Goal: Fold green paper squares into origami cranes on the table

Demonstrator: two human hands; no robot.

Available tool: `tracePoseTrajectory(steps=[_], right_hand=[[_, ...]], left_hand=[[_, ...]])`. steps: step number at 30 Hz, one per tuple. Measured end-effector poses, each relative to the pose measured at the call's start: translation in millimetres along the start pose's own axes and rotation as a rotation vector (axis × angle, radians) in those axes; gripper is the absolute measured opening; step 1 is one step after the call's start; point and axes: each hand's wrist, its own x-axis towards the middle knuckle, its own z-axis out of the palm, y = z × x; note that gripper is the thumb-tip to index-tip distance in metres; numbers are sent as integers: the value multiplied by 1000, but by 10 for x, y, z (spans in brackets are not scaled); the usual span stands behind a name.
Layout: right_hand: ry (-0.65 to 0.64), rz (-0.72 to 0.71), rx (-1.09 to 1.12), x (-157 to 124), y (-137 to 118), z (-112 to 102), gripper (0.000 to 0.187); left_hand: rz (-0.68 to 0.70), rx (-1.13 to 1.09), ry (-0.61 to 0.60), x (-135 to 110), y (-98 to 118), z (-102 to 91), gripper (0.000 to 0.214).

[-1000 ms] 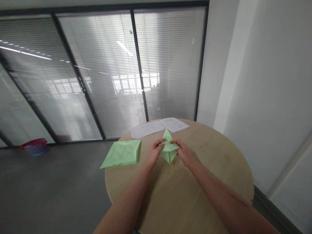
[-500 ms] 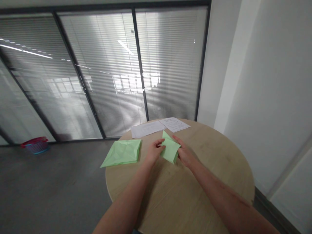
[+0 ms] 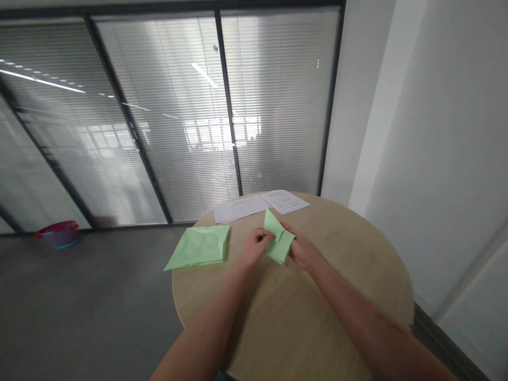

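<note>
A small piece of folded light-green paper [image 3: 281,247] is held between my two hands above the middle of the table. My left hand [image 3: 255,247] pinches a flap of it at the left side, its fingertips lying over the paper's face. From the right, my right hand [image 3: 300,250] grips the edge, with some of its fingers hidden behind the paper. One pointed corner sticks up at the top. To the left of my left hand lies a larger creased green paper stack [image 3: 202,246], its front-left corner reaching past the table edge.
The round wooden table [image 3: 349,248] has two printed white sheets [image 3: 283,201] at its far edge. On the floor at left stands a red and blue basket [image 3: 59,234]. Glass panels with blinds [image 3: 278,106] rise behind the table, and a white wall [image 3: 448,159] is at right.
My left hand's fingertips have moved right across the folded paper, and a flap at its upper left now stands folded over. My right hand keeps nearly the same place.
</note>
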Motion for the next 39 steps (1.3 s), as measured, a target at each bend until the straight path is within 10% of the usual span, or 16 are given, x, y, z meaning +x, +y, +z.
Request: tracePoseTrajectory(steps=[12,19,24,29,35,39], right_hand=[[1,40,36,71,76,-87,50],[43,99,117,37,-40,-47,35],[140,-141,-272,45,60,-81,34],[212,-356,-489,56,76,-93,15],[111,-234,-544,24,12,-71,22],[161,-245,-485,62,15,-114,21]], left_hand=[[-263,-303,137,14,48,-34,47],[-140,-123,249,40,-34,-62,37],[-76,-70,294,39,-19,-56,29],[-42,-122,263,34,0,6,27],[-21,-169,141,-6,107,-25,11],[-94,-274,-31,-25,166,-84,37]])
